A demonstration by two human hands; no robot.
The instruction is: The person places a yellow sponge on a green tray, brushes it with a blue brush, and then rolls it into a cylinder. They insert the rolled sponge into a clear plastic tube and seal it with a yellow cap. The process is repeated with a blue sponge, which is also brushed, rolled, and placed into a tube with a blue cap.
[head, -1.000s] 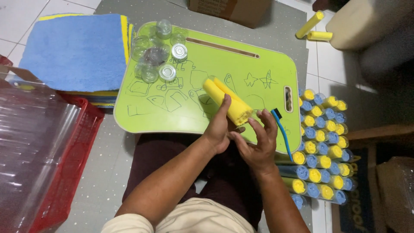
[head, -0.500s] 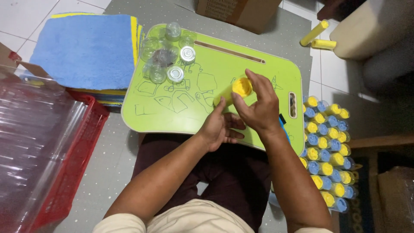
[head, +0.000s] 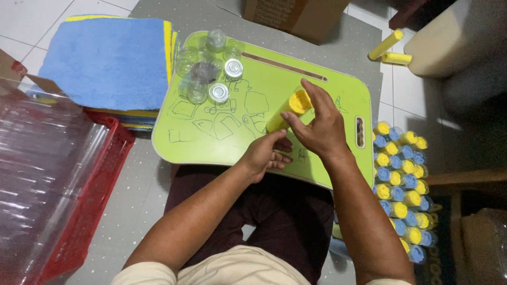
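A green lap tray (head: pixel 327 97) with black line drawings and a slot handle at its right end rests across the seated person's legs, over a grey speckled floor mat. At the tray's far left corner stands a cluster of small clear jars (head: pixel 203 68), two of them with silver lids. To the left of the tray lies a stack of blue and yellow cloths (head: pixel 105 60), and nearer the person a red crate (head: pixel 90 203) sits under crinkled clear plastic. A cardboard box (head: pixel 298 18) stands beyond the tray, two yellow rolls (head: pixel 388 47) lie on the white tiles at the upper right, and a dense block of upright yellow and blue rolls (head: pixel 404 179) stands just beside the tray's right edge. The yellow roll (head: pixel 288 111) in hand sits above the middle of the tray, tilted: its long axis runs from lower left to upper right, with the round upper end pointing away from the person and towards the right. The left hand (head: pixel 264 155) is curled around the roll's lower end, thumb and fingers closed on it. The right hand (head: pixel 317 126) has its fingers half bent, its fingertips touching the roll's upper part and round end, gripping it lightly from the right side.
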